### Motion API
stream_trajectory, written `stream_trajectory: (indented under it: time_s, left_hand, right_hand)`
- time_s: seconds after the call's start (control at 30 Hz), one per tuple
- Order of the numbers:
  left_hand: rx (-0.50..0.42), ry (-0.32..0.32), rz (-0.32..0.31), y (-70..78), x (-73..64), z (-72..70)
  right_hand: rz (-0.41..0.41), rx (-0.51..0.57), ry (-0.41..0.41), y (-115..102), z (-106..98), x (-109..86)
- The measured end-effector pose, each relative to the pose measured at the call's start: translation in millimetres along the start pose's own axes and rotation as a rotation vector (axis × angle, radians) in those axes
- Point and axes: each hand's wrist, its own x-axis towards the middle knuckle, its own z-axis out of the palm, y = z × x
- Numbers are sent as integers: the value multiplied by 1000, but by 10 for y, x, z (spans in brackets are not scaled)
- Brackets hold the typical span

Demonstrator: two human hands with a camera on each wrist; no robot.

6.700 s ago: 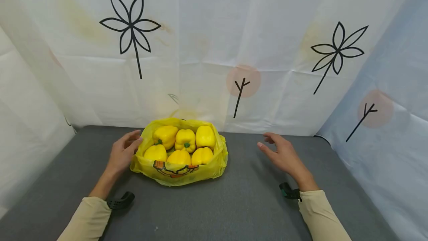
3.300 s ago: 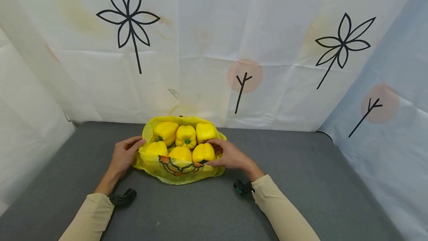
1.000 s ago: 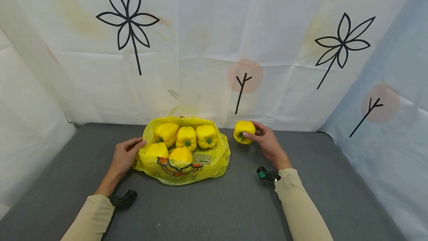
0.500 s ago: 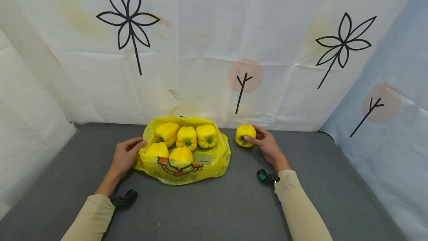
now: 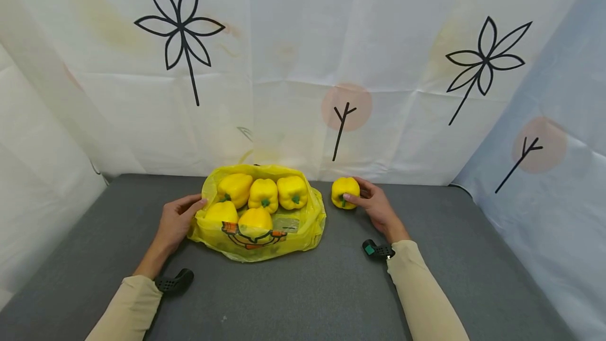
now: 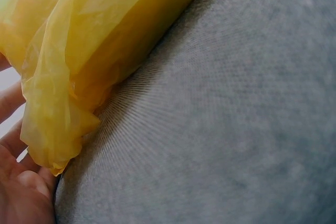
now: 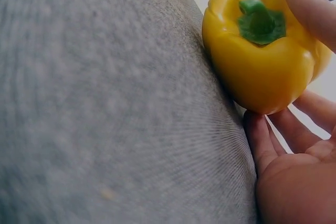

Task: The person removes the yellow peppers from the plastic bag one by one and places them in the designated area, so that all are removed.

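My right hand (image 5: 380, 208) grips a yellow bell pepper (image 5: 342, 189) from its right side. In the right wrist view, the pepper (image 7: 257, 74) rests against the grey tabletop, green stem facing the camera, with the thumb on one side and fingers on the other. To the left stands an open yellow plastic bag (image 5: 305, 241) with several more bell peppers (image 5: 263, 195) inside. The front right spot in the bag has no pepper. My left hand (image 5: 173, 220) holds the bag's left rim between thumb and fingers; in the left wrist view the bag's crumpled corner (image 6: 58, 124) hides parts of the fingers.
A grey table (image 5: 284, 299) lies under everything. White cloth (image 5: 284, 67) with drawn leaves and twigs hangs behind it and at both sides. A dark wrist camera band sits on each wrist, below tan sleeves (image 5: 128, 304).
The right hand reached into the bag, took out the front right bell pepper and brought it right, then down onto the table. The left hand moved onto the bag's rim and stayed there.
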Motion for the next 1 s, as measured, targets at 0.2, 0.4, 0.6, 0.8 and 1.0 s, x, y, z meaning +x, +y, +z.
stream_trajectory:
  time_s: [0.2, 0.4, 0.6, 0.8, 1.0]
  left_hand:
    - [0, 1, -3, 4, -3, -1]
    - [-27, -1, 1, 6, -9, -6]
    - [-37, -4, 7, 2, -7, -10]
    - [-28, 1, 9, 10, -5, -7]
    - [-24, -3, 7, 19, -4, 4]
  right_hand:
    - [-26, -2, -2, 22, -13, 2]
    - [-51, -19, -31, 45, -24, 3]
    - [-54, -10, -64, 41, -35, 6]
    - [-45, -5, -84, 39, -43, 17]
    - [-30, -5, -88, 28, -47, 15]
